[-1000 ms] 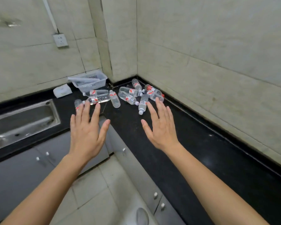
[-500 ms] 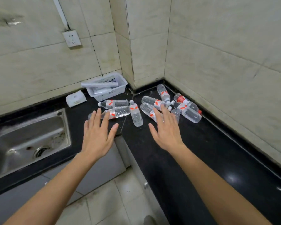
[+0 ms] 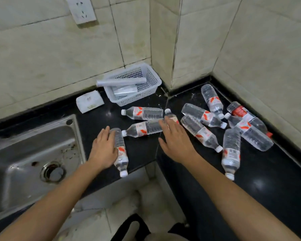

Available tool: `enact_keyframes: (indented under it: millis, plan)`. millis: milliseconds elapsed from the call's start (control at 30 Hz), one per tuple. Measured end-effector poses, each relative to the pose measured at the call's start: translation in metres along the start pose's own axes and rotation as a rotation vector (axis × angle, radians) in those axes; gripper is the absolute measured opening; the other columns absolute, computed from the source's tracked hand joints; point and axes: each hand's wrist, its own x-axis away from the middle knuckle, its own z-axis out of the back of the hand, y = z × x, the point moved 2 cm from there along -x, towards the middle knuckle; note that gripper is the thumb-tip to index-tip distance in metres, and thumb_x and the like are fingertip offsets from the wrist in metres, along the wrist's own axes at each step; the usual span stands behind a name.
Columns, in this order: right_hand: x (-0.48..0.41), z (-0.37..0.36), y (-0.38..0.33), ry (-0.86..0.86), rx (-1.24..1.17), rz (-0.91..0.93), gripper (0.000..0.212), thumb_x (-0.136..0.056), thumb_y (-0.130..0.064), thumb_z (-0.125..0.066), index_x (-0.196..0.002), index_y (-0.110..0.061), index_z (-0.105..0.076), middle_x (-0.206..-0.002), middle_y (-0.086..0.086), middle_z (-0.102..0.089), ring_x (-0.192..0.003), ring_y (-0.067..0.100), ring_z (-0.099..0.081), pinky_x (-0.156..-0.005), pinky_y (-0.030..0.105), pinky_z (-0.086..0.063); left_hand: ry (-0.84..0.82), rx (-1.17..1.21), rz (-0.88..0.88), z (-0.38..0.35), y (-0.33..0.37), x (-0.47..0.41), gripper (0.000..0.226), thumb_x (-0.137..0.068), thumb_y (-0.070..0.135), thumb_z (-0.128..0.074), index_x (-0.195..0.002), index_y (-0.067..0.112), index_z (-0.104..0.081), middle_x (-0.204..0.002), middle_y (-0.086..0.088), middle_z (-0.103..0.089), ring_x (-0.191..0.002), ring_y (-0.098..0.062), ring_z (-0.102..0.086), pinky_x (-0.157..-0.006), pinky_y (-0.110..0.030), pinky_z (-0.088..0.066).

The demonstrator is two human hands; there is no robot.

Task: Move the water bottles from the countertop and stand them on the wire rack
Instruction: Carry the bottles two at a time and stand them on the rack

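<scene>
— Can any wording be read on the water bottles (image 3: 144, 113)?
— No. Their white labels carry a red swoosh-like mark and lines of small print, all too blurred to make out.
— And the bottle with the red label (image 3: 240, 111)?
— Something pale is printed on the red, perhaps a brand name, but it is too small to tell.
— The white packet (image 3: 89, 101) on the tabletop (image 3: 141, 153)?
— Faint green print near its lower edge and a small mark on top; neither can be read.
</scene>
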Motion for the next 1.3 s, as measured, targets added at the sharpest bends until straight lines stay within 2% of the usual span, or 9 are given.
enact_keyframes:
  millis: [133, 233, 400, 600, 733, 833, 933, 1167, 1300]
  plan:
    - [-0.056, -0.038, -0.007, -0.164, 0.019, -0.055, 0.065, -0.101, -0.031, -0.052, -0.158, -0.011, -0.029, -0.164, 0.018, -0.028, -0.151, 0.035, -0.028, -0.124, 0.048, -0.022, -0.189, -0.144, -0.289, -0.027, -0.02, -0.063, 0.065, -0.093, 0.019, -0.056, -0.155, 0.022, -0.036, -0.167, -0.007, -0.02, -0.157, -0.028, -0.009, -0.124, -0.051, -0.02]
    - [-0.095, -0.068, -0.017, -0.267, 0.021, -0.023, 0.064, -0.1, -0.027, -0.05, -0.159, -0.011, -0.029, -0.164, 0.019, -0.026, -0.153, 0.036, -0.022, -0.126, 0.052, -0.013, -0.314, -0.281, -0.55, -0.057, -0.041, -0.082, 0.047, -0.099, 0.043, -0.04, -0.142, 0.032, -0.055, -0.162, -0.007, -0.034, -0.156, -0.03, -0.016, -0.124, -0.058, -0.011]
    - [-0.133, -0.109, -0.029, -0.496, 0.104, -0.02, 0.077, -0.095, -0.025, -0.053, -0.162, -0.018, -0.016, -0.169, 0.013, -0.015, -0.157, 0.031, -0.006, -0.125, 0.056, 0.004, -0.279, -0.385, -0.709, -0.076, -0.078, -0.097, 0.063, -0.106, 0.055, -0.012, -0.131, 0.033, -0.065, -0.15, -0.012, -0.053, -0.146, -0.034, -0.041, -0.114, -0.062, -0.014]
    - [-0.149, -0.122, -0.031, -0.527, 0.189, -0.068, 0.071, -0.103, -0.04, -0.048, -0.162, -0.023, -0.012, -0.167, 0.011, -0.02, -0.154, 0.033, -0.018, -0.122, 0.058, -0.007, -0.255, -0.31, -0.399, -0.07, -0.089, -0.131, 0.055, -0.099, 0.052, -0.029, -0.122, 0.024, -0.07, -0.136, -0.019, -0.06, -0.137, -0.039, -0.048, -0.114, -0.072, -0.014]
    - [-0.15, -0.122, -0.031, -0.515, 0.215, -0.087, 0.07, -0.103, -0.049, -0.043, -0.161, -0.021, -0.016, -0.154, 0.01, -0.041, -0.139, 0.033, -0.039, -0.115, 0.053, -0.027, -0.204, -0.282, -0.113, -0.056, -0.088, -0.162, 0.056, -0.102, 0.052, -0.024, -0.123, 0.021, -0.066, -0.134, -0.022, -0.058, -0.137, -0.041, -0.044, -0.115, -0.066, 0.008]
    - [-0.152, -0.123, -0.033, -0.549, 0.119, -0.26, 0.074, -0.103, -0.059, -0.033, -0.161, -0.016, -0.014, -0.148, 0.015, -0.044, -0.132, 0.035, -0.044, -0.11, 0.051, -0.035, -0.24, -0.318, 0.085, -0.047, -0.092, -0.181, 0.062, -0.103, 0.056, -0.019, -0.131, 0.018, -0.059, -0.138, -0.022, -0.054, -0.133, -0.041, -0.043, -0.117, -0.065, -0.013]
    - [-0.142, -0.125, -0.036, -0.554, 0.036, -0.363, 0.079, -0.102, -0.063, -0.029, -0.162, -0.015, -0.009, -0.148, 0.016, -0.045, -0.132, 0.035, -0.044, -0.108, 0.051, -0.039, -0.311, -0.343, 0.141, -0.043, -0.097, -0.182, 0.072, -0.101, 0.063, -0.012, -0.137, 0.015, -0.054, -0.14, -0.021, -0.051, -0.128, -0.039, -0.046, -0.104, -0.054, -0.036]
    - [-0.085, -0.13, -0.036, -0.455, -0.314, -0.625, 0.078, -0.103, -0.062, -0.027, -0.161, -0.014, -0.01, -0.151, 0.017, -0.04, -0.133, 0.036, -0.048, -0.104, 0.05, -0.044, -0.424, -0.06, 0.283, -0.061, -0.103, -0.143, 0.076, -0.103, 0.059, -0.006, -0.134, 0.011, -0.056, -0.125, -0.02, -0.064, -0.113, -0.035, -0.062, -0.096, -0.045, -0.047]
    - [-0.054, -0.128, -0.034, -0.349, -0.238, -0.71, 0.092, -0.095, -0.074, -0.029, -0.16, -0.011, -0.015, -0.149, 0.017, -0.038, -0.13, 0.036, -0.05, -0.096, 0.05, -0.048, -0.416, 0.207, 0.444, -0.066, -0.083, -0.117, 0.094, -0.099, 0.065, 0.004, -0.127, 0.006, -0.064, -0.122, -0.023, -0.066, -0.113, -0.035, -0.063, -0.099, -0.044, -0.045]
